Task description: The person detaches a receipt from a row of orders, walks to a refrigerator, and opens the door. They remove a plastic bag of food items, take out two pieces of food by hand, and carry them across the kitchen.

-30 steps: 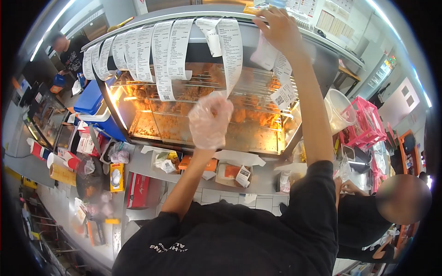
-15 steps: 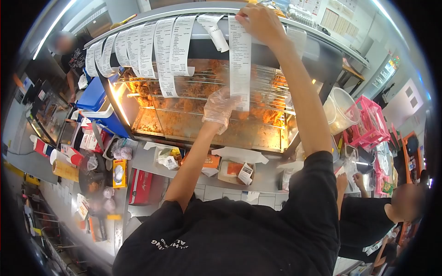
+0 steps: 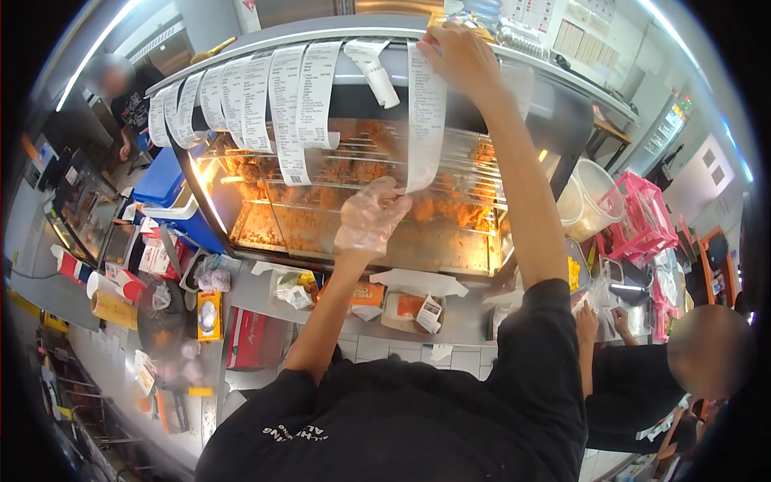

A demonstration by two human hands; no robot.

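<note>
Since half a second ago the gloved left hand [image 3: 371,217] has dropped a little lower in front of the heated cabinet [image 3: 554,108], and the long receipt [image 3: 426,120] it follows now bows outward instead of hanging flat. The right hand [image 3: 462,56] has slid slightly to the right along the cabinet's top rail.

The right hand's grip is closed on the top edge of the long receipt, pressing it at the rail on the cabinet's hood. The strip hangs down over the cabinet's glass front. Its lower end curls against the fingertips of the left hand. That hand wears a clear plastic glove, and its grip is loosely curled. Whether it pinches the paper or only touches it cannot be told.

Left of the long receipt, a row of receipts [image 3: 257,96] hangs along the same rail, with one short curled slip [image 3: 373,68] just beside it. Fried chicken [image 3: 337,173] lies on wire racks inside the cabinet, lit orange.

A blue cooler [image 3: 161,181] sits at the cabinet's left end. At its right end stand a clear tub [image 3: 590,201] and a pink basket [image 3: 638,221]. Below the cabinet, the tabletop [image 3: 253,287] carries an open food box [image 3: 405,305] with a small slip on it. A co-worker in black stands low to the right of the cabinet, and another person stands beyond its left end.
</note>
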